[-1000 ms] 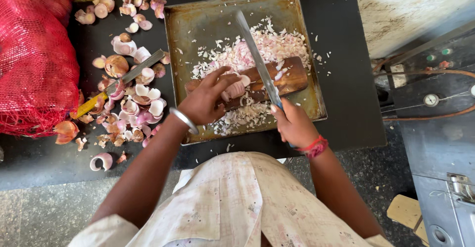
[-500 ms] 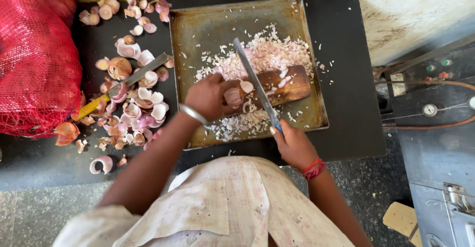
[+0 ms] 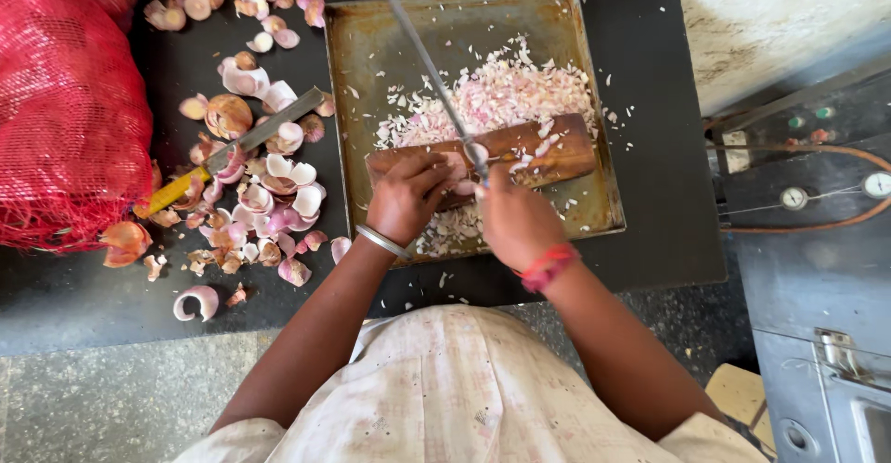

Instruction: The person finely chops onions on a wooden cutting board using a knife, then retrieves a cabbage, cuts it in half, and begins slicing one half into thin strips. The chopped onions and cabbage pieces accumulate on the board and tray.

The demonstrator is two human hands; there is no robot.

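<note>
The right hand (image 3: 513, 222) is gripping a long knife (image 3: 436, 83) while the left hand (image 3: 406, 199) is pinning an onion piece (image 3: 461, 173) on a wooden board (image 3: 548, 147) inside a metal tray (image 3: 362, 73) on the dark surface (image 3: 664, 147).

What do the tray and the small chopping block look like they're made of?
The tray looks like sheet metal, dull and rust-stained brown at its rim. The chopping block looks like wood: reddish-brown, matte, worn. The knife blade looks like grey steel.
</note>
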